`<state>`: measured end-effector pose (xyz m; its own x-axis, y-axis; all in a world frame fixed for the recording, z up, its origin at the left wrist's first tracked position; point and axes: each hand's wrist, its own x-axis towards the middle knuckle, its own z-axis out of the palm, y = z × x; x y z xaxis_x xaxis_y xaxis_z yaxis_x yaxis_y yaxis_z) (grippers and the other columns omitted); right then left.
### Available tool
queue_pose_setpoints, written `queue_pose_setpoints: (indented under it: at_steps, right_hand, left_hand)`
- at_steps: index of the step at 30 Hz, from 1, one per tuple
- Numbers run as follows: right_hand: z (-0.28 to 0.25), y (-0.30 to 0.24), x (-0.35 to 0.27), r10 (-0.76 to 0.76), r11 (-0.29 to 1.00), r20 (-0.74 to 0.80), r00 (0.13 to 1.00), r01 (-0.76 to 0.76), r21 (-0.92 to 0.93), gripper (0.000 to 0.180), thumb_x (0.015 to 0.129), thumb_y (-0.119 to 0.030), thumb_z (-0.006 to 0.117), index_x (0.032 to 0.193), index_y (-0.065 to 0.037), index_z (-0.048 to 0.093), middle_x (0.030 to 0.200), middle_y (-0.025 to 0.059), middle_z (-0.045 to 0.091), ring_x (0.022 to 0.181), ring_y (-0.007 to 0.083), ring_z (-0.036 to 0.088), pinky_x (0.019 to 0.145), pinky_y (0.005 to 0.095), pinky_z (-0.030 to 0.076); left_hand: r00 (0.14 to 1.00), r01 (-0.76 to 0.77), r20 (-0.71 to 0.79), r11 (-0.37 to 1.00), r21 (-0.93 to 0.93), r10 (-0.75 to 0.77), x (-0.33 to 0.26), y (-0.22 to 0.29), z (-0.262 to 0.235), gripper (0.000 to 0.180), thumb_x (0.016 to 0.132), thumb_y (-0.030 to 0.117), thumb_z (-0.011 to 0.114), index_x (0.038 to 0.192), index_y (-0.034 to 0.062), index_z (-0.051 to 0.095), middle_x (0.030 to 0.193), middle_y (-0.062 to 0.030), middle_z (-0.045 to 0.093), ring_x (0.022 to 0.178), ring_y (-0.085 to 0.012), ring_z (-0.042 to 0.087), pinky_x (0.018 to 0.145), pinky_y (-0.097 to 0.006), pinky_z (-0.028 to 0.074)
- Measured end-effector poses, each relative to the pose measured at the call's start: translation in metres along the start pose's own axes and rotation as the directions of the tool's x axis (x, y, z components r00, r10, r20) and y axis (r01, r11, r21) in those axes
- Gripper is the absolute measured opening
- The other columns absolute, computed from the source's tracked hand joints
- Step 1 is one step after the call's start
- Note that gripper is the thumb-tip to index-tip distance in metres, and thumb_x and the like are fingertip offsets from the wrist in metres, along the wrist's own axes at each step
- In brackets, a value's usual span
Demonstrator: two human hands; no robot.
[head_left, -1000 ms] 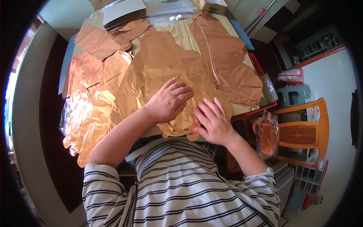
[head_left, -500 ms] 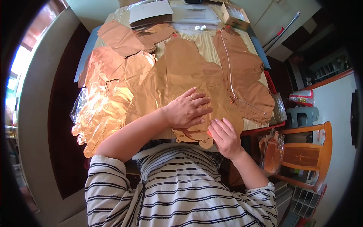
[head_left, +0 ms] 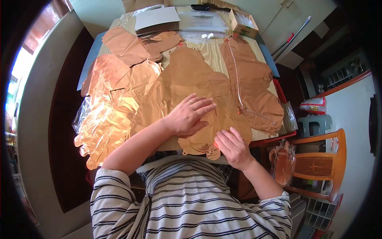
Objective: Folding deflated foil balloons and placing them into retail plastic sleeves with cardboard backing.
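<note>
A flat gold-brown foil balloon [head_left: 199, 79] lies in front of me on the table, its lobed end at the near edge. Over its middle is my left hand [head_left: 189, 115], palm down, fingers stretched out and holding nothing. My right hand [head_left: 234, 149] is at the balloon's near right part, fingers pressed together over a small orange piece [head_left: 217, 144] that shows only at its edge. Shiny, crumpled foil balloons [head_left: 109, 115] are heaped to the left. A stack of flat copper foil balloons [head_left: 250, 75] lies on the right, with a white cord [head_left: 234, 67] across it.
At the table's back are a white sheet on a dark stack [head_left: 157, 20], clear plastic bags [head_left: 203, 22] and an open cardboard box [head_left: 243, 24]. More folded copper foil [head_left: 127, 46] lies at the far left. A wooden chair [head_left: 318, 163] stands to the right, a bagged copper item [head_left: 283, 163] beside it.
My left hand has shifted slightly left and looks lifted a little from the foil. My right hand has stayed near the same spot, and the view has tilted slightly.
</note>
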<state>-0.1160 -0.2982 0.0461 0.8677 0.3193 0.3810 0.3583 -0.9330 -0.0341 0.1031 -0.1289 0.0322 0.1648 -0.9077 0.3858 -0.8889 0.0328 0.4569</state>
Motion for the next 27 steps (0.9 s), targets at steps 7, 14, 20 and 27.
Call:
queue_pose_setpoints:
  at_steps: [7, 14, 20, 27]
  right_hand:
    - [-0.017, 0.011, 0.012, -0.036, 0.986, 0.09, 0.995, 0.021, 0.166, 0.041, 0.08, -0.018, 0.067, 0.118, -0.001, 0.068, 0.117, 0.0145, 0.069, 0.111, 0.0297, 0.065, 0.108, 0.0489, 0.045]
    - [0.003, 0.105, 0.079, 0.489, 0.71, 0.086, 0.868, -0.454, 0.538, 0.028, 0.089, -0.015, 0.068, 0.113, -0.001, 0.067, 0.101, 0.0159, 0.071, 0.077, 0.0238, 0.071, 0.069, 0.0371, 0.057]
    - [0.036, 0.167, 0.148, 0.658, 0.746, 0.21, 0.723, -0.664, -0.05, 0.038, 0.074, -0.03, 0.075, 0.099, -0.002, 0.071, 0.102, 0.0177, 0.071, 0.091, 0.0368, 0.069, 0.08, 0.0447, 0.056]
    - [0.034, 0.186, 0.179, 0.627, 0.678, 0.5, 0.597, -0.734, 0.026, 0.028, 0.075, -0.029, 0.073, 0.078, -0.001, 0.07, 0.087, 0.0162, 0.073, 0.078, 0.0337, 0.07, 0.074, 0.0413, 0.056]
  left_hand:
    - [0.983, 0.184, -0.045, 0.966, 0.18, -0.179, -0.021, -0.009, -0.008, 0.058, 0.087, 0.038, 0.071, 0.137, 0.0114, 0.058, 0.144, -0.0147, 0.052, 0.138, -0.0372, 0.044, 0.117, -0.056, 0.03]
    - [0.979, 0.201, -0.051, 0.964, 0.177, -0.195, -0.023, -0.014, -0.008, 0.058, 0.087, 0.043, 0.07, 0.134, 0.0113, 0.059, 0.142, -0.0136, 0.052, 0.139, -0.0353, 0.042, 0.118, -0.055, 0.028]
    - [0.982, 0.184, -0.064, 0.969, 0.166, -0.175, -0.02, -0.013, -0.006, 0.061, 0.084, 0.04, 0.073, 0.136, 0.012, 0.059, 0.143, -0.014, 0.053, 0.137, -0.0371, 0.045, 0.116, -0.055, 0.031]
    - [0.977, 0.212, -0.07, 0.964, 0.161, -0.203, -0.022, -0.01, -0.007, 0.06, 0.084, 0.04, 0.073, 0.135, 0.0122, 0.059, 0.143, -0.0137, 0.053, 0.138, -0.0368, 0.044, 0.117, -0.055, 0.03]
